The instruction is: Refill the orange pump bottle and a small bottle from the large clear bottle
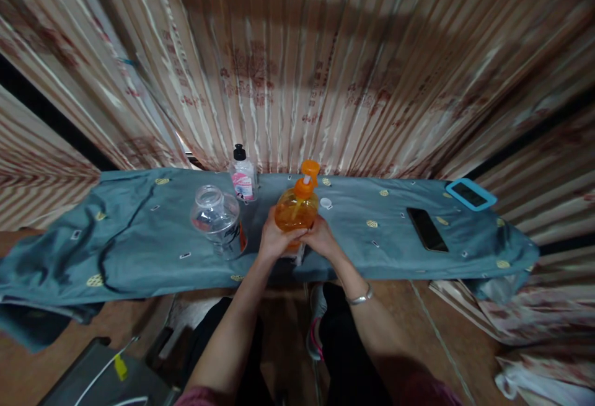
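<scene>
Both my hands are wrapped around an orange pump bottle near the front of the cloth-covered table. My left hand grips its left side, and my right hand closes on its right side with the fingers meeting at the front. The bottle stands upright, its orange pump head on top and amber liquid inside; its lower part is mostly hidden by my hands. Left of it is a large clear wide-mouthed bottle without a cap. Behind that stands a small clear bottle with a black cap and pink label.
A round white lid lies right of the pump bottle. Farther right are a black phone and a blue-framed device. The patterned blue-green cloth covers the table. A curtain hangs behind; a grey case stands at lower left.
</scene>
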{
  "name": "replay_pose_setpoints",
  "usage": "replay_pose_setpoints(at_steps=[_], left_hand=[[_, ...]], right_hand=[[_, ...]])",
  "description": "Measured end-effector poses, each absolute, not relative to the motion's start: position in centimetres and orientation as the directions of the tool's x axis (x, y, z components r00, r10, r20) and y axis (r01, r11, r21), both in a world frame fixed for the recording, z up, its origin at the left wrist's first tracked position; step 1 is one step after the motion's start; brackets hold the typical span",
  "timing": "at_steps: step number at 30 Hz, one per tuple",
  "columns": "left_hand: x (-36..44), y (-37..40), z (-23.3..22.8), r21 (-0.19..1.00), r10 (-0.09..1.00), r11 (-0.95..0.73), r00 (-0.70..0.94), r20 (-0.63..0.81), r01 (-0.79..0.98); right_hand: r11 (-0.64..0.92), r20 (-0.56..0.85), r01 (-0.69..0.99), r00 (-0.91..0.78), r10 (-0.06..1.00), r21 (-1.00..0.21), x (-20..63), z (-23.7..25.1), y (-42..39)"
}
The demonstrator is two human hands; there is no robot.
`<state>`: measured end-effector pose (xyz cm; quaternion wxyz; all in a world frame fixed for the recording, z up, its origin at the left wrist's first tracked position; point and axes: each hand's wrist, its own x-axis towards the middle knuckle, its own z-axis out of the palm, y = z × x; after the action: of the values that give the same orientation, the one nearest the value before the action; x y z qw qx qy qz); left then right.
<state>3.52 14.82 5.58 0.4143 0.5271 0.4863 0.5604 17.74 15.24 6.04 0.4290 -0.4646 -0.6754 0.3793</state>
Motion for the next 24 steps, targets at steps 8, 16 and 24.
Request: replay_pose_setpoints(at_steps=[8, 16, 24], left_hand=[[5.4, 14.2, 3.4, 0.960, 0.981, -0.193, 0.025, 0.192, 0.202], [5.4, 13.4, 0.1, 0.850, 0.948, -0.299, 0.234, 0.214, 0.434], [4.6, 12.8, 0.8, 0.827, 0.936, -0.287, 0.324, 0.136, 0.484]], right_hand=[[0.131, 0.140, 0.333, 0.003, 0.990, -0.934, 23.8, 5.3, 13.5], [0.029, 0.102, 0.312, 0.222, 0.970, -0.950, 32.2, 4.6, 14.3], [0.048, 0.101, 0.204, 0.257, 0.961, -0.978, 36.6, 4.5, 22.9]])
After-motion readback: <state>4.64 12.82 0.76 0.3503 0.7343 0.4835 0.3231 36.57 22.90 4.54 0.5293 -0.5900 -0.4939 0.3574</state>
